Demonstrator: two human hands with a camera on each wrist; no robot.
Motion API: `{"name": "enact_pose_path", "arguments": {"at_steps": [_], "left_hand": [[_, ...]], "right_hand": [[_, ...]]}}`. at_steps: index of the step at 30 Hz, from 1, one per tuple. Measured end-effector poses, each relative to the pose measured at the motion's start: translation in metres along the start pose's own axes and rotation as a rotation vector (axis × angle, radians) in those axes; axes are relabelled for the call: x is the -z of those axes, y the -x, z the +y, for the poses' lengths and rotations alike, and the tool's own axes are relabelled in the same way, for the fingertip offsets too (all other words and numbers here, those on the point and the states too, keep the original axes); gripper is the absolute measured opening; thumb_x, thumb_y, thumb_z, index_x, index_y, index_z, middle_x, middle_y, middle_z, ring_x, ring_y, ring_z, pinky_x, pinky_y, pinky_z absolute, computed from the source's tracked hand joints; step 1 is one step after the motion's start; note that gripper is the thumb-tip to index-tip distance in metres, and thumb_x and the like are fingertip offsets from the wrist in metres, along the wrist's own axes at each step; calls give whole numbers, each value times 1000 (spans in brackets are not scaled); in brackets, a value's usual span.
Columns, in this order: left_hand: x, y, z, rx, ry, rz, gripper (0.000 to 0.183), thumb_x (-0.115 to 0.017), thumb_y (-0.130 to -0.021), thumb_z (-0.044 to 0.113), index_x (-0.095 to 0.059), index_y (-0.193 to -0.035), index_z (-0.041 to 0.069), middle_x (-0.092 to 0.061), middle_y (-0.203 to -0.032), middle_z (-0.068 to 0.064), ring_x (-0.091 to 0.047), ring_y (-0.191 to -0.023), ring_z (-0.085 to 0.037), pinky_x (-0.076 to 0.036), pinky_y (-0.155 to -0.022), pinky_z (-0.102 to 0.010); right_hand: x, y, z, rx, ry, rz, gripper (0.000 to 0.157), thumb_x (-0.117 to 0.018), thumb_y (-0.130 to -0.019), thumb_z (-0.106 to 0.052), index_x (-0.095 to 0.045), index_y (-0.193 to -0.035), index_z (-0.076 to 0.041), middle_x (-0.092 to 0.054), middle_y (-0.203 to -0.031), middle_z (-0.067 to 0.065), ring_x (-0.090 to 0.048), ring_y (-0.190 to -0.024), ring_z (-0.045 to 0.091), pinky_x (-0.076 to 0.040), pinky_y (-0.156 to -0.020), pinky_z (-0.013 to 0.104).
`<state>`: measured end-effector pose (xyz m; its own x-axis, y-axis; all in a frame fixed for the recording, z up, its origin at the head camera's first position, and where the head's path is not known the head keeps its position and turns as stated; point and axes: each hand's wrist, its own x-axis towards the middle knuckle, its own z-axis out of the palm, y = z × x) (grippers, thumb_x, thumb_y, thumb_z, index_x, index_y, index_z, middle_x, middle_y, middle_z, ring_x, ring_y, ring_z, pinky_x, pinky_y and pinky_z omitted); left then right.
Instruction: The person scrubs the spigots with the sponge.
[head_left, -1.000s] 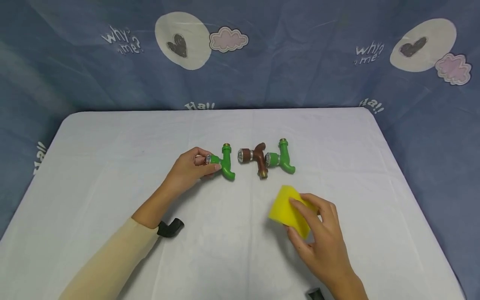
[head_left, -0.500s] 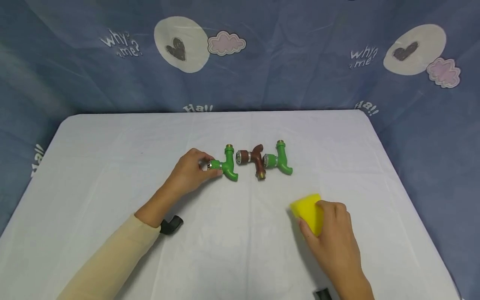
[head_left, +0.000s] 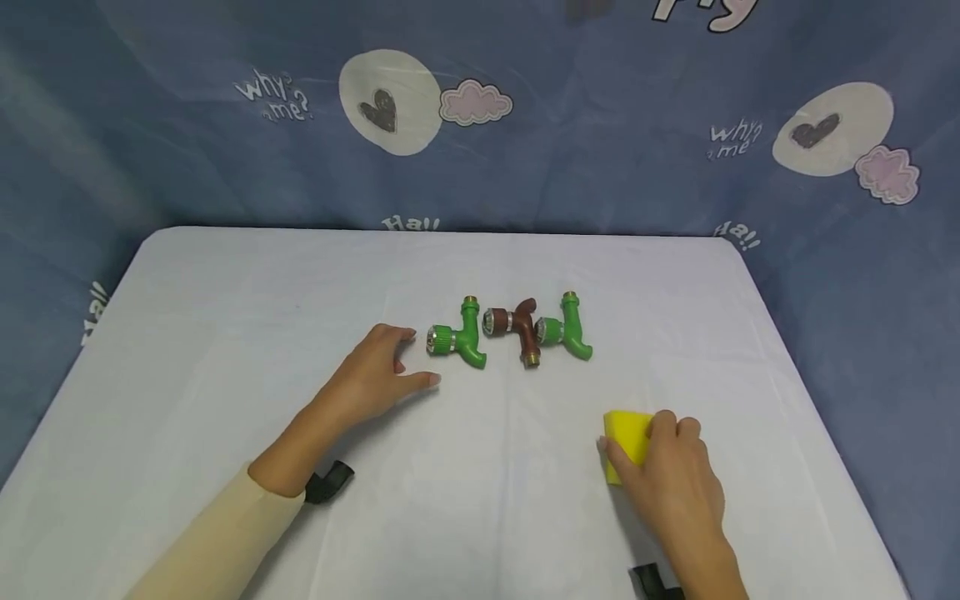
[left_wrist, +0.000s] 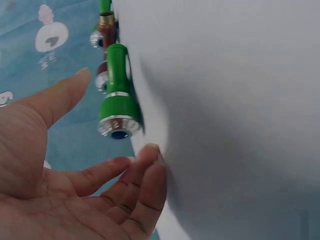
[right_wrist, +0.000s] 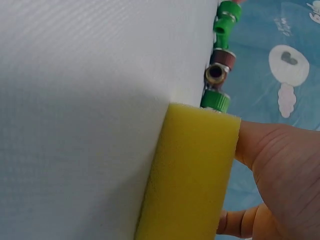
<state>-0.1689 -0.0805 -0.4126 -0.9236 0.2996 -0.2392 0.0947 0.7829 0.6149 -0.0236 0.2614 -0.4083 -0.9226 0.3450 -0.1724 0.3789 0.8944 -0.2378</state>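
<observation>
Three taps lie in a row on the white tabletop: a green tap [head_left: 468, 337] at left, a brown tap [head_left: 527, 329] in the middle and another green tap [head_left: 573, 329] at right. Just left of the row is my left hand [head_left: 363, 383], its thumb and fingers spread apart around nothing; the left wrist view shows the near green tap's knob [left_wrist: 119, 112] beyond the fingertips. My right hand [head_left: 678, 483] holds a yellow sponge [head_left: 624, 442] between thumb and fingers, low at the tabletop. Part of the sponge is hidden under the fingers.
A white cloth [head_left: 300, 292] covers the table, and a blue printed curtain [head_left: 562, 167] hangs behind its far edge. Black wrist-mount pieces [head_left: 330, 482] show beside both wrists.
My left hand has let go of the left green tap and drawn back toward me. The right hand has carried the sponge rightward and lowered it to the tabletop.
</observation>
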Motion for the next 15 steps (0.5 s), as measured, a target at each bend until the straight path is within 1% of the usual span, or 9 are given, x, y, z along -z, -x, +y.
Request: {"name": "enact_pose_path", "arguments": {"at_steps": [2, 5, 7, 9, 10, 12, 13, 14, 15], "left_hand": [[0, 12, -2, 4, -10, 4, 82, -74, -79, 53, -46, -139, 4, -51, -115, -9, -53, -90, -21, -46, -71, -35], [0, 31, -5, 2, -37, 14, 81, -73, -80, 52, -45, -139, 5, -51, -124, -11, -54, -103, -24, -48, -83, -43], [-1, 44, -5, 0, -62, 27, 80, -73, -81, 52, -45, -139, 4, -50, -131, -14, -52, -114, -29, -46, -92, -49], [-2, 56, -2, -13, -100, 50, 81, -72, -82, 52, -45, -139, 2, -47, -136, -17, -48, -122, -34, -42, -98, -54], [-2, 62, 0, -22, -121, 65, 82, -71, -82, 53, -44, -139, 1, -47, -138, -17, -46, -125, -35, -39, -100, -55], [-3, 73, 7, -55, -160, 107, 89, -68, -82, 59, -40, -143, 0, -44, -142, -18, -42, -129, -38, -35, -103, -56], [-4, 78, 10, -67, -180, 134, 94, -65, -82, 63, -36, -145, 0, -42, -144, -18, -40, -131, -39, -33, -104, -59], [-4, 83, 14, -75, -201, 162, 99, -62, -81, 68, -31, -149, 2, -39, -147, -18, -37, -133, -40, -29, -105, -61], [-5, 88, 18, -82, -223, 193, 103, -57, -81, 72, -25, -152, 5, -35, -150, -17, -32, -136, -41, -25, -106, -63]], "right_hand": [[-1, 1, 2, -13, -3, -7, 70, -67, -79, -61, -46, -108, 0, -40, -90, 16, -45, -69, 26, -36, -45, 30], [-3, 2, 4, -30, -2, -22, 71, -67, -79, -62, -47, -108, -1, -41, -90, 15, -46, -70, 26, -36, -46, 31], [-3, 4, 4, -31, 8, -29, 75, -65, -78, -67, -47, -109, -1, -42, -91, 16, -46, -72, 27, -37, -46, 32], [-1, 6, 2, -20, 43, -18, 82, -58, -77, -75, -49, -111, -1, -44, -92, 16, -46, -75, 30, -37, -48, 33], [1, 9, -1, -11, 64, -3, 87, -54, -76, -79, -50, -113, -1, -46, -95, 18, -47, -78, 32, -38, -49, 36], [8, 14, -10, 30, 95, 46, 95, -47, -75, -84, -52, -119, -1, -50, -106, 21, -48, -89, 38, -42, -56, 45], [12, 17, -16, 72, 103, 82, 97, -44, -75, -85, -52, -125, -1, -50, -114, 23, -47, -97, 40, -44, -64, 50], [15, 20, -23, 131, 111, 122, 99, -42, -76, -86, -50, -130, -3, -48, -124, 23, -45, -107, 42, -44, -73, 56], [18, 23, -31, 200, 112, 159, 100, -42, -77, -85, -47, -137, -5, -44, -135, 23, -41, -117, 44, -40, -82, 61]]}}
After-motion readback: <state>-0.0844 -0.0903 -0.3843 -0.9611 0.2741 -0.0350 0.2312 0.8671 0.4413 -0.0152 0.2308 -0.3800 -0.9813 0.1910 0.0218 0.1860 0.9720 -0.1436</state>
